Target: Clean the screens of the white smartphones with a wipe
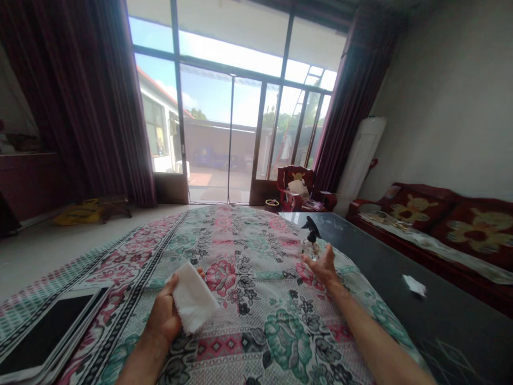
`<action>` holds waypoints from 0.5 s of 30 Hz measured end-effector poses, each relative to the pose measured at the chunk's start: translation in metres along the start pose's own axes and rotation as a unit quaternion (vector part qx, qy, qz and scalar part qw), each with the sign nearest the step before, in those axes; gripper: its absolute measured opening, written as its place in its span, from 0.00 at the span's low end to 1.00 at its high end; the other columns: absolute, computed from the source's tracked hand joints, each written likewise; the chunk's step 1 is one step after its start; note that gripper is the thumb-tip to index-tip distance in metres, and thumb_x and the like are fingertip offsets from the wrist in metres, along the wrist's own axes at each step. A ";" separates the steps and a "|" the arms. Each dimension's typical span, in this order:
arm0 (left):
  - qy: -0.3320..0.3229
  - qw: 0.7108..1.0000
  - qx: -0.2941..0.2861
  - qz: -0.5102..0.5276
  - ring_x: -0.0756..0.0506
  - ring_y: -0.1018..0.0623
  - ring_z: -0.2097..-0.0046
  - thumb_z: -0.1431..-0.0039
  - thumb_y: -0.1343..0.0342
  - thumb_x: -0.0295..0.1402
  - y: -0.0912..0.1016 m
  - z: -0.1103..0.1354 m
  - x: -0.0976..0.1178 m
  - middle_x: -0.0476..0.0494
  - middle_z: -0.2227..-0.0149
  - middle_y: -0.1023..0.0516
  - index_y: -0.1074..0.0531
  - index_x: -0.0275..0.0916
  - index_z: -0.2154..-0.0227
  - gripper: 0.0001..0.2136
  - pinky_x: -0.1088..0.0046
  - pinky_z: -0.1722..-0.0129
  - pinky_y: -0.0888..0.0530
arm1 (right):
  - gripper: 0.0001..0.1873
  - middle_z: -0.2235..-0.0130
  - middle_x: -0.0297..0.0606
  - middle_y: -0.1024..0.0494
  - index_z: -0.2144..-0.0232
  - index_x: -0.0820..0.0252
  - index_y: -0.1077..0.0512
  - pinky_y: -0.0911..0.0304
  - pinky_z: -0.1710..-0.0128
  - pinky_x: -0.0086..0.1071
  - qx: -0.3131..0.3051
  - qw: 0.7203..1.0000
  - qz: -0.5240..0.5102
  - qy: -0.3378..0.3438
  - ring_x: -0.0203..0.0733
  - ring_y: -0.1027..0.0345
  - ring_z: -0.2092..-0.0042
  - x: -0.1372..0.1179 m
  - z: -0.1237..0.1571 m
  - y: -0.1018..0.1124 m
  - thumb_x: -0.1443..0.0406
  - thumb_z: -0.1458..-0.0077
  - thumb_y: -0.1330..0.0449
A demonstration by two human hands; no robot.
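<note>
My left hand (166, 307) is closed on a white tissue (195, 299), folded into a flat rectangle, and holds it above the flowered tablecloth (224, 240). Farther off on the right, my right hand (321, 266) is stretched out with thumb and fingers apart. Just beyond it stands a small ornament with a black, bird-like top (311, 229) and a clear base (309, 248). The thumb is at the base's near left edge; whether it touches I cannot tell.
At the lower left lies a white-framed tablet (48, 331) on a stack of flat things. A crumpled white tissue (415, 286) rests on the dark table (385, 315) to the right. Beyond are a wooden sofa (441, 214), an armchair (296, 182) and glass doors (220, 133).
</note>
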State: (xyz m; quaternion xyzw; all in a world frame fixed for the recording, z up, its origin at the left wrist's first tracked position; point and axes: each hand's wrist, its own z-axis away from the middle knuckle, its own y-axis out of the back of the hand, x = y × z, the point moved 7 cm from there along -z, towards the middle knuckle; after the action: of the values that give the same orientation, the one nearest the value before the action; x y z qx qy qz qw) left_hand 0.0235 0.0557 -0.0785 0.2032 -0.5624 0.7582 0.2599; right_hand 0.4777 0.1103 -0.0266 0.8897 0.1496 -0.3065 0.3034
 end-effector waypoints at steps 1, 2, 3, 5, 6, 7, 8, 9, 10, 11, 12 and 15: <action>0.005 1.000 -0.002 0.006 0.39 0.19 0.61 0.36 0.57 0.34 -0.001 0.000 -0.001 0.34 0.63 0.19 0.32 0.29 0.48 0.19 0.59 0.58 0.24 | 0.43 0.47 0.64 0.40 0.47 0.73 0.46 0.48 0.48 0.55 0.016 1.000 -0.002 -0.010 0.65 0.47 0.44 -0.003 0.009 0.006 0.51 0.61 0.42; 0.004 1.000 -0.005 0.011 0.39 0.19 0.62 0.36 0.56 0.34 -0.002 0.000 -0.001 0.34 0.63 0.19 0.32 0.29 0.49 0.19 0.59 0.59 0.23 | 0.40 0.48 0.64 0.40 0.48 0.72 0.46 0.49 0.47 0.56 0.027 1.000 -0.005 -0.013 0.65 0.47 0.44 -0.009 0.020 0.011 0.53 0.58 0.43; 0.008 1.000 -0.009 0.012 0.39 0.19 0.62 0.37 0.56 0.35 -0.003 0.000 -0.001 0.35 0.63 0.19 0.31 0.29 0.49 0.18 0.60 0.60 0.23 | 0.36 0.48 0.61 0.39 0.48 0.70 0.44 0.49 0.47 0.56 0.040 0.999 -0.009 -0.007 0.63 0.47 0.44 -0.017 0.031 0.016 0.54 0.57 0.44; 0.002 1.000 -0.012 0.016 0.39 0.19 0.62 0.38 0.54 0.35 -0.005 0.001 -0.002 0.35 0.64 0.19 0.31 0.29 0.51 0.18 0.61 0.61 0.23 | 0.27 0.53 0.54 0.34 0.52 0.66 0.38 0.45 0.48 0.53 0.043 0.998 -0.037 0.040 0.59 0.42 0.48 -0.046 0.053 0.020 0.58 0.54 0.47; 0.006 1.000 -0.014 0.016 0.39 0.19 0.63 0.38 0.54 0.35 -0.006 0.001 -0.003 0.35 0.65 0.19 0.30 0.29 0.51 0.18 0.61 0.61 0.23 | 0.23 0.54 0.51 0.32 0.54 0.63 0.36 0.42 0.50 0.50 0.016 0.996 -0.063 0.057 0.55 0.39 0.50 -0.064 0.065 0.015 0.59 0.53 0.47; 0.012 1.000 -0.020 0.016 0.39 0.19 0.63 0.38 0.54 0.35 -0.008 0.002 -0.004 0.35 0.65 0.19 0.30 0.29 0.52 0.18 0.62 0.62 0.23 | 0.20 0.56 0.48 0.30 0.56 0.61 0.35 0.39 0.53 0.47 -0.031 0.993 -0.098 0.066 0.52 0.36 0.52 -0.084 0.076 0.007 0.60 0.51 0.48; 0.020 0.999 -0.027 0.015 0.39 0.19 0.63 0.38 0.54 0.35 -0.010 0.004 -0.006 0.35 0.65 0.19 0.30 0.29 0.52 0.18 0.62 0.62 0.22 | 0.17 0.57 0.46 0.28 0.58 0.60 0.33 0.36 0.56 0.44 -0.093 0.984 -0.136 0.071 0.50 0.34 0.55 -0.106 0.088 -0.005 0.61 0.50 0.48; 0.030 0.999 -0.036 0.013 0.39 0.19 0.63 0.37 0.55 0.35 -0.012 0.005 -0.009 0.34 0.65 0.19 0.30 0.29 0.52 0.18 0.62 0.62 0.22 | 0.14 0.60 0.44 0.27 0.61 0.60 0.32 0.35 0.58 0.41 -0.161 0.969 -0.171 0.070 0.48 0.32 0.58 -0.129 0.101 -0.019 0.61 0.50 0.48; 0.040 0.998 -0.044 0.010 0.39 0.19 0.64 0.37 0.56 0.36 -0.014 0.007 -0.011 0.34 0.65 0.19 0.30 0.29 0.52 0.18 0.62 0.62 0.22 | 0.13 0.61 0.42 0.25 0.62 0.59 0.31 0.35 0.59 0.39 -0.234 0.949 -0.203 0.067 0.46 0.31 0.59 -0.152 0.115 -0.034 0.61 0.49 0.48; 0.051 0.997 -0.053 0.006 0.39 0.19 0.64 0.36 0.56 0.36 -0.015 0.009 -0.013 0.34 0.65 0.19 0.30 0.29 0.52 0.18 0.62 0.63 0.23 | 0.12 0.62 0.41 0.25 0.63 0.59 0.30 0.34 0.61 0.36 -0.290 0.926 -0.236 0.058 0.44 0.31 0.61 -0.174 0.129 -0.047 0.60 0.47 0.48; 0.062 0.996 -0.062 0.003 0.39 0.19 0.64 0.36 0.56 0.37 -0.016 0.010 -0.015 0.33 0.65 0.19 0.30 0.29 0.52 0.19 0.62 0.63 0.23 | 0.12 0.64 0.40 0.24 0.64 0.59 0.30 0.35 0.62 0.34 -0.345 0.899 -0.264 0.056 0.43 0.30 0.63 -0.195 0.143 -0.059 0.59 0.46 0.48; 0.079 0.993 -0.086 -0.015 0.40 0.19 0.64 0.36 0.57 0.39 -0.018 0.011 -0.021 0.33 0.66 0.19 0.30 0.28 0.53 0.20 0.63 0.63 0.23 | 0.14 0.66 0.38 0.24 0.64 0.60 0.29 0.36 0.65 0.31 -0.411 0.858 -0.305 0.048 0.41 0.31 0.65 -0.235 0.175 -0.078 0.57 0.45 0.48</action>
State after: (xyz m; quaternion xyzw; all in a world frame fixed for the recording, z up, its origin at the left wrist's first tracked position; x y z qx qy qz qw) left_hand 0.0513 0.0455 -0.0741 0.1277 -0.5997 0.7170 0.3315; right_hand 0.1825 0.0409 -0.0222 0.6077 0.5400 -0.2512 0.5254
